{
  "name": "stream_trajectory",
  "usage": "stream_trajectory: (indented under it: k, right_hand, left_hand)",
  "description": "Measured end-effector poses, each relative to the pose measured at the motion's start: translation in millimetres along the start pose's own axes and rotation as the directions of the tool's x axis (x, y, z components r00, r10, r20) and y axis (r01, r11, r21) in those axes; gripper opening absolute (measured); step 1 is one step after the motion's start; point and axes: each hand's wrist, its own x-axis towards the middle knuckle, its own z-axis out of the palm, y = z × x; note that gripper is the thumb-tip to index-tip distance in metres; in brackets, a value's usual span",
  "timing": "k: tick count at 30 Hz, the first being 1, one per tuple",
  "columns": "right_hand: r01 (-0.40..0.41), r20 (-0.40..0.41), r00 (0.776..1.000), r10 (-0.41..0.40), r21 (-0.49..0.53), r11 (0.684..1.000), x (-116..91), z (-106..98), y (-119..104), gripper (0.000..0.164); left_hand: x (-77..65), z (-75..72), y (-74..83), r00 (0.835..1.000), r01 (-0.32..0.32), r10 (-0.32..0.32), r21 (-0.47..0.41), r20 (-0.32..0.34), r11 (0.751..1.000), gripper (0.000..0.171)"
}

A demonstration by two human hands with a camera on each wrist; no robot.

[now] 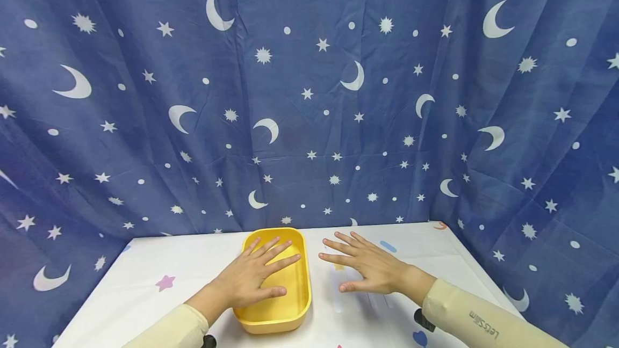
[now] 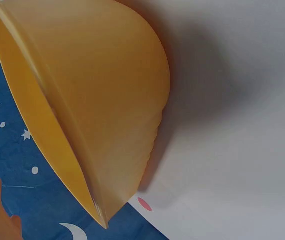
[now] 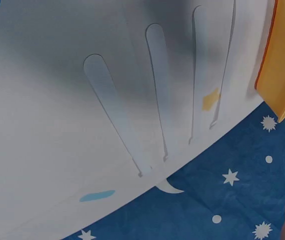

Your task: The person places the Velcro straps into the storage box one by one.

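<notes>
A yellow plastic tray (image 1: 273, 327) with rounded corners stands on the table, left of centre. My left hand (image 1: 249, 278) hovers over it with the fingers spread and nothing held. In the left wrist view the tray's outer wall (image 2: 102, 90) fills much of the picture, with a bit of that hand at the lower left edge. To the right of the tray my right hand (image 1: 379, 268) hangs above the table, its fingers spread and holding nothing. Beneath it, several pale translucent strips with rounded ends lie side by side, one strip (image 3: 105, 90) being farthest from the tray.
A white tabletop (image 1: 145, 313) carries printed shapes, among them a pink star (image 1: 166, 283) and a blue heart (image 1: 419, 338). Behind and at the sides hangs a blue curtain (image 1: 300, 122) with moons and stars. Dark wrist devices show below both sleeves.
</notes>
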Motion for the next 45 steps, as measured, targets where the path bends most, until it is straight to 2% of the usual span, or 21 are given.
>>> stream_trajectory:
  k: [5, 14, 18, 24, 29, 38, 45]
  right_hand:
    - [-0.005, -0.014, 1.000, 0.005, 0.001, 1.000, -1.3, -4.6, -1.0, 0.071]
    - [-0.014, -0.087, 0.996, 0.011, -0.041, 0.999, -2.9, -16.0, 3.8, 0.074]
    - [-0.056, -0.091, 0.994, 0.053, -0.025, 0.998, -4.3, -19.7, 9.1, 0.072]
    - [-0.146, -0.084, 0.986, 0.144, -0.009, 0.989, -6.6, -21.6, 20.6, 0.070]
    - [-0.181, -0.090, 0.979, 0.181, 0.007, 0.983, -9.6, -22.4, 28.7, 0.068]
    - [-0.237, -0.098, 0.966, 0.240, 0.039, 0.971, -14.8, -23.6, 34.9, 0.066]
    - [-0.268, -0.124, 0.955, 0.271, 0.044, 0.962, -21.9, -21.3, 41.2, 0.067]
  left_hand:
    - [-0.9, -3.4, 0.6, 1.000, 0.020, -0.020, 0.004, 0.006, 1.000, 0.064]
    - [-2.3, -6.9, -1.9, 0.999, 0.035, -0.035, 0.007, -0.015, 0.999, 0.063]
    - [-3.6, -6.3, -5.5, 0.998, 0.043, -0.042, 0.013, -0.041, 0.999, 0.062]
    - [-4.7, -6.2, -12.9, 0.993, 0.112, -0.112, 0.004, -0.040, 0.994, 0.064]
    - [-7.7, -5.4, -20.3, 0.983, 0.165, -0.164, 0.011, -0.081, 0.986, 0.065]
    - [-15.6, -0.7, -33.3, 0.958, 0.274, -0.273, -0.005, -0.089, 0.962, 0.065]
    - [-19.9, 1.8, -36.8, 0.933, 0.342, -0.344, -0.036, -0.103, 0.939, 0.065]
